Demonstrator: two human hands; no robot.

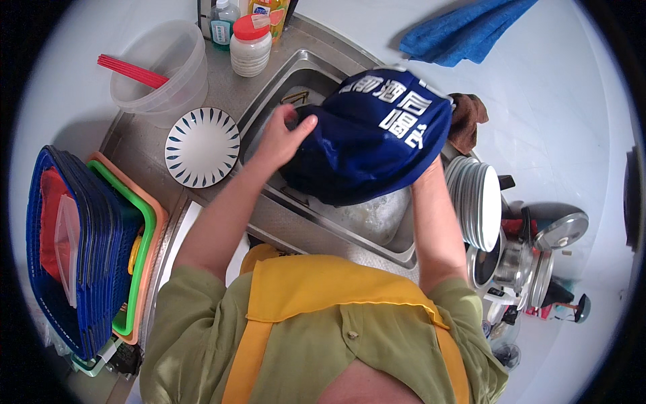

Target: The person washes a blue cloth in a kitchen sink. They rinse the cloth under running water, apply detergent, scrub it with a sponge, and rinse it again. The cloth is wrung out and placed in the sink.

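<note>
Over a stainless steel sink [303, 60] I hold up a dark blue cloth item [363, 146] bearing large white writing; it looks like an apron or bag, spread and rounded. My left hand [290, 134] pinches its left edge between thumb and fingers. My right hand [429, 174] is at its right edge, with the fingers mostly hidden behind the fabric. Below the cloth, foamy water [376, 217] shows in the basin. A white plate with dark leaf marks [202, 147] rests on the counter left of the sink.
At the upper left stand a clear plastic tub [186, 76] with red sticks, a red-lidded jar [251, 48] and bottles. Blue plastic baskets [96, 242] are stacked at the left. Stacked plates [487, 207], a pot [515, 262] and a brown cloth [467, 121] are at the right. A blue towel [459, 35] hangs above.
</note>
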